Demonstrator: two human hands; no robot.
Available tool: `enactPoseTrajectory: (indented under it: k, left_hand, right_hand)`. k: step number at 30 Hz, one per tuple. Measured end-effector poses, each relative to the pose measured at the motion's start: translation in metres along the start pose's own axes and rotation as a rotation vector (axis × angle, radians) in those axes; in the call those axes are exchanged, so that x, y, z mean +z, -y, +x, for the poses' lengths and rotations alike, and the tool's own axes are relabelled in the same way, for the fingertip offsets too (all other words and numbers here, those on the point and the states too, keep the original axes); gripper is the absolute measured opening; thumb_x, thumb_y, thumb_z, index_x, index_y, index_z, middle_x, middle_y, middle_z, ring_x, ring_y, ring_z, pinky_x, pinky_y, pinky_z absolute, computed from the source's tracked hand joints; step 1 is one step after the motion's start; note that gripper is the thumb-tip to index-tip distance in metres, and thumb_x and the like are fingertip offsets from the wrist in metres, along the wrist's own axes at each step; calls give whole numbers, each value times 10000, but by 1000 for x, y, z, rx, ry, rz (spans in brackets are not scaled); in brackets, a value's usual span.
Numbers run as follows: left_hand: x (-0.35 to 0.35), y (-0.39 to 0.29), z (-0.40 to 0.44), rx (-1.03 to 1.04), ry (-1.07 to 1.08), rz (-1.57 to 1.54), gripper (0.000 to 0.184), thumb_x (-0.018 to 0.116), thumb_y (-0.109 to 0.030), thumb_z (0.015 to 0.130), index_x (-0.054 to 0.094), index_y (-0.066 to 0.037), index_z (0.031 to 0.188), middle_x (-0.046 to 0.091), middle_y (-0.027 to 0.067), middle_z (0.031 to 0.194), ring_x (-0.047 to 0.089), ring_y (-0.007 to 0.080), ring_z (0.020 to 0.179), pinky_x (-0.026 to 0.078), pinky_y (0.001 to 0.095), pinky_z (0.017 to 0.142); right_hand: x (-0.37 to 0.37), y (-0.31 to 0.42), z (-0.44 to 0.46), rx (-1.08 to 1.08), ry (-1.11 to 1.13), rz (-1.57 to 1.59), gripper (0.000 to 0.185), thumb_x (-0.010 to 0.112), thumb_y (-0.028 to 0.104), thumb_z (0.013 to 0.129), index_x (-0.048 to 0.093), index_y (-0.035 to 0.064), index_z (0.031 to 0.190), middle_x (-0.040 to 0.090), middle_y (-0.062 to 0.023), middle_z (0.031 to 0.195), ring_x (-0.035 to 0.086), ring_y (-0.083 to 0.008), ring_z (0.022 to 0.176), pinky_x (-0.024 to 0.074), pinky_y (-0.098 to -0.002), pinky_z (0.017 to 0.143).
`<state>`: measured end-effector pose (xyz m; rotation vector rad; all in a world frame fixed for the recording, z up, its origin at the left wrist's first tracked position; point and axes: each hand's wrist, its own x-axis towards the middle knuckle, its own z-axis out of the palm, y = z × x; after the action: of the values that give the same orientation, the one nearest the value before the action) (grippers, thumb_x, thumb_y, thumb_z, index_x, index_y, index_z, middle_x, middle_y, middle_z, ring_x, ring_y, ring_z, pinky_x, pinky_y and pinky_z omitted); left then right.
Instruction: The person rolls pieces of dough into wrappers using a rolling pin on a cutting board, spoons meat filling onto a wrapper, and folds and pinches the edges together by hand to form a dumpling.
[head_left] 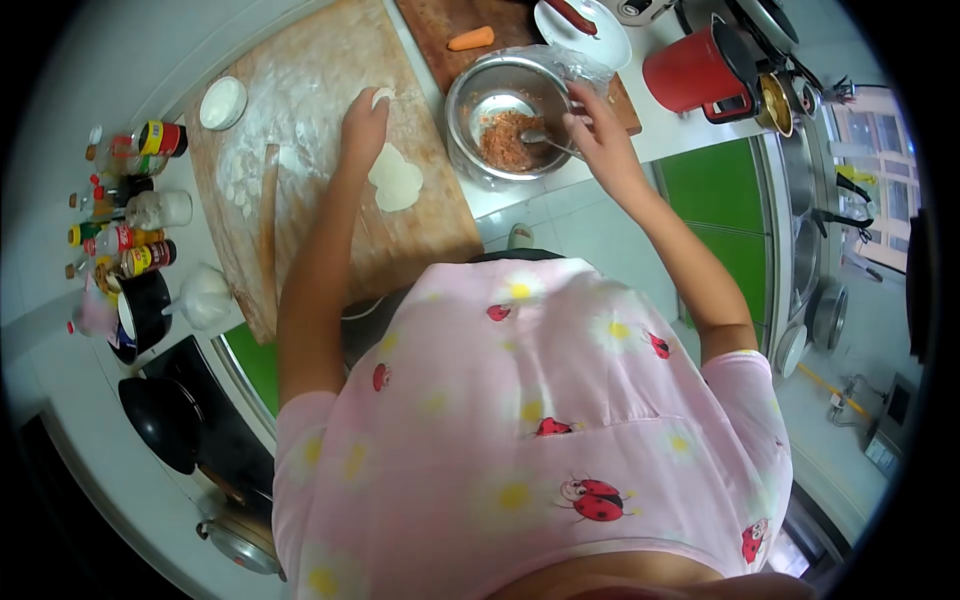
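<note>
My left hand (364, 128) is over the floured wooden board, its fingers closed on a pale dough wrapper (383, 95), mostly hidden by the hand. Just below it, more flat dough wrappers (396, 182) lie partly overlapping on the board. A wooden rolling pin (269, 215) rests to the left of my forearm. At the right rim of a metal bowl (462, 135), my right hand (604, 140) has its fingers apart, close above a spoon (560, 147). The spoon's head sits in orange-brown minced filling (507, 142). Whether my fingertips touch the rim I cannot tell.
A white dish of flour (223, 103) stands at the wooden board's (430, 225) left edge. Behind the bowl are a carrot (471, 39) and a white plate (612, 45). A red pot (690, 70) stands right; several sauce bottles (148, 258) stand left.
</note>
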<state>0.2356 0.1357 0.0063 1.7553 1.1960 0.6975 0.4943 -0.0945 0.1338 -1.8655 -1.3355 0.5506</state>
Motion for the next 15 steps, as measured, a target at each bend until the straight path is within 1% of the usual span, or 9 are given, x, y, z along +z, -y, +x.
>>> enactPoseTrajectory:
  k: [2,3,5,8,11,15]
  left_hand:
    - [9,18,25,272,-102,323,231,623,-212,892,629,-110,1098,670,118,900,632,310,770,515,429,743]
    - [10,17,34,306,-87,393,232,634,-211,882,641,-120,1095,671,118,931,627,324,819,511,433,767]
    - [11,16,47,374,-55,534,236,655,-208,863,665,-139,1088,672,118,993,618,352,917,502,443,815]
    - [10,22,52,384,-80,581,228,686,-209,840,698,-145,1058,663,100,1011,602,328,990,496,421,849]
    - [12,34,50,364,-161,486,222,703,-205,829,719,-148,1043,650,97,1045,599,318,995,495,415,858]
    - [9,39,46,364,-137,497,251,685,-206,851,712,-125,1088,635,126,1052,594,319,993,481,406,875]
  right_hand:
    - [-3,-10,-12,-10,2,-89,477,593,148,923,474,17,1366,539,-196,1301,574,-305,1141,470,-354,949]
    - [-3,-11,-17,-22,-9,-128,471,597,128,914,483,37,1362,524,-195,1316,572,-319,1113,485,-372,924]
    - [-6,-7,-27,-41,-10,-231,469,598,130,915,485,49,1363,520,-186,1319,571,-323,1108,488,-388,914]
    - [-7,-4,-34,-3,1,-295,470,600,148,918,485,59,1365,532,-177,1298,570,-334,1106,490,-411,903]
    - [-7,-12,-41,45,28,-369,470,605,177,918,489,67,1361,560,-170,1257,575,-338,1096,494,-414,889]
    - [-8,-20,-40,82,61,-414,469,615,209,912,500,75,1347,611,-166,1168,600,-341,1044,503,-419,857]
